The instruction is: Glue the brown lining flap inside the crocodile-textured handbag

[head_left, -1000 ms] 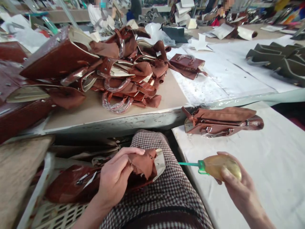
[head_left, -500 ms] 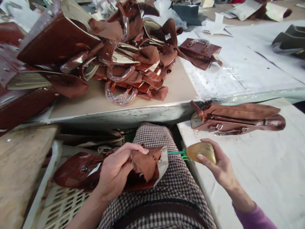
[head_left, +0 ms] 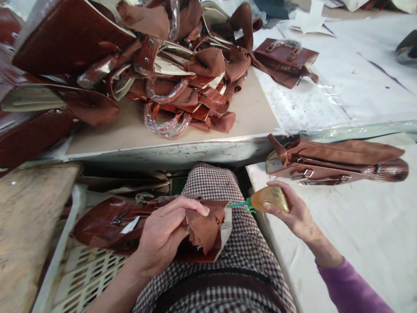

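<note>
Across my lap and the crate's edge lies a reddish-brown handbag (head_left: 130, 224), its pale inner edge toward the right. My left hand (head_left: 166, 232) is closed on the bag near that end, with brown lining cloth (head_left: 208, 224) bunched beside the fingers. In my right hand (head_left: 295, 213) is a squeeze bottle (head_left: 272, 198) of yellowish liquid, gripped by its rounded body. Its thin green nozzle (head_left: 239, 204) points left, and the tip meets the bag's pale edge. Whether any liquid is coming out I cannot tell.
A heap of brown handbags (head_left: 182, 82) covers the table's left side. Another handbag (head_left: 335, 161) lies on the white surface to my right, and a smaller one (head_left: 286, 56) farther back. A white plastic crate (head_left: 87, 269) stands at my left beside a wooden board (head_left: 32, 226).
My right hand has moved the bottle slightly left and up, bringing the nozzle tip to the bag's edge. My left hand keeps its hold. The view has shifted a little.
</note>
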Demonstrator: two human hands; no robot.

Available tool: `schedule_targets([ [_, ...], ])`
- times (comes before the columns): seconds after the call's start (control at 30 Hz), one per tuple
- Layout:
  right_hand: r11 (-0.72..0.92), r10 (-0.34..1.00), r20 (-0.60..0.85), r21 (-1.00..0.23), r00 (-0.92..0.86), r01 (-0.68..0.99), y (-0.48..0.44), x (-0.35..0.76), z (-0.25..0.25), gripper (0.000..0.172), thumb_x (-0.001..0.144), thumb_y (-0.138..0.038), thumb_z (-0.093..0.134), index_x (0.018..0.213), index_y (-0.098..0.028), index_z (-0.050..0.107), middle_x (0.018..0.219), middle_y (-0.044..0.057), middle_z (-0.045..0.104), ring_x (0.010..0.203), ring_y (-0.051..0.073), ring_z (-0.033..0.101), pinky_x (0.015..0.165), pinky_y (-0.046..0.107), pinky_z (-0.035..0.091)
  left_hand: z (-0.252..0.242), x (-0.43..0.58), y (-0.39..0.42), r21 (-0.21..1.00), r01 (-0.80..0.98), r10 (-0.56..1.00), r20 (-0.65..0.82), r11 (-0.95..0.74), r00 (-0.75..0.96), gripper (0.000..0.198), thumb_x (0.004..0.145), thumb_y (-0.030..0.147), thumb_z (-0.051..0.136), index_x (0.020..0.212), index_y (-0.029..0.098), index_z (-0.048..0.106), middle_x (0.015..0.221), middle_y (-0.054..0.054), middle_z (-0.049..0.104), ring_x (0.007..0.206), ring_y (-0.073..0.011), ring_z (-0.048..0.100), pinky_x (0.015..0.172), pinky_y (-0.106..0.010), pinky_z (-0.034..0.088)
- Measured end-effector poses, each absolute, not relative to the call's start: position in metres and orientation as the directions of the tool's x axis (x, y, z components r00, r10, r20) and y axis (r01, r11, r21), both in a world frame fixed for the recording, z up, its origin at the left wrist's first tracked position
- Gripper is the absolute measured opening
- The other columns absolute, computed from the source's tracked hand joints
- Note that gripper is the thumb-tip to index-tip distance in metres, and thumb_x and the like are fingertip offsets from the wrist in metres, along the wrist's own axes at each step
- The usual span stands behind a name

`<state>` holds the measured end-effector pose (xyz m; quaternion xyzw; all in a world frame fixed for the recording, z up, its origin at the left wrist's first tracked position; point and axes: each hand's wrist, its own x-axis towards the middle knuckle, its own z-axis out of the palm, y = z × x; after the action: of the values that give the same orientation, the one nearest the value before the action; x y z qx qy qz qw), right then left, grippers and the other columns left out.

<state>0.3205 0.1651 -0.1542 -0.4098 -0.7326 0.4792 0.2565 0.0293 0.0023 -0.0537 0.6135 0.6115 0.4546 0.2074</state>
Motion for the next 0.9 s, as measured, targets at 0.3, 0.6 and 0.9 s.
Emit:
schedule_targets([
  [0.3,-0.033,0.775,-0.222,-0.949,-0.592,0.313,0.161,0.329,-0.147,0.047,0.084,-0.042,0.082,0.125,-0.027,0.062,0.102,0.003,0.068,0.087,0.026,0.066,0.079,0.033,0.057,-0.054,0.028,0.004,0.851,0.5,0.953,0.264,-0.159,-0.146,0.025,0.091,0.002,0.057,0.087,0.019,0.075,0.092,-0.002,0.08,0.086,-0.0157,0.077,0.082,-0.02,0.062],
  [0.6,0.266,0.831,0.053,-0.911,-0.553,0.313,0.163,0.328,-0.158,0.043,0.086,-0.039,0.082,0.123,-0.028,0.063,0.112,0.006,0.065,0.094,0.027,0.064,0.085,0.037,0.056,-0.056,0.03,0.007,0.874,0.471,0.969,0.205,-0.12,-0.134,0.023,0.094,0.007,0.057,0.09,0.021,0.076,0.093,-0.003,0.081,0.086,-0.0177,0.077,0.083,-0.026,0.062],
  [0.9,0.101,0.797,-0.104,-0.948,-0.595,0.301,0.157,0.335,-0.148,0.041,0.085,-0.041,0.082,0.121,-0.028,0.065,0.111,0.005,0.067,0.09,0.026,0.067,0.078,0.033,0.059,-0.061,0.027,0.003,0.914,0.405,0.985,0.099,-0.035,-0.139,0.023,0.097,0.016,0.054,0.093,0.023,0.075,0.096,-0.006,0.081,0.09,-0.0229,0.077,0.085,-0.035,0.065],
])
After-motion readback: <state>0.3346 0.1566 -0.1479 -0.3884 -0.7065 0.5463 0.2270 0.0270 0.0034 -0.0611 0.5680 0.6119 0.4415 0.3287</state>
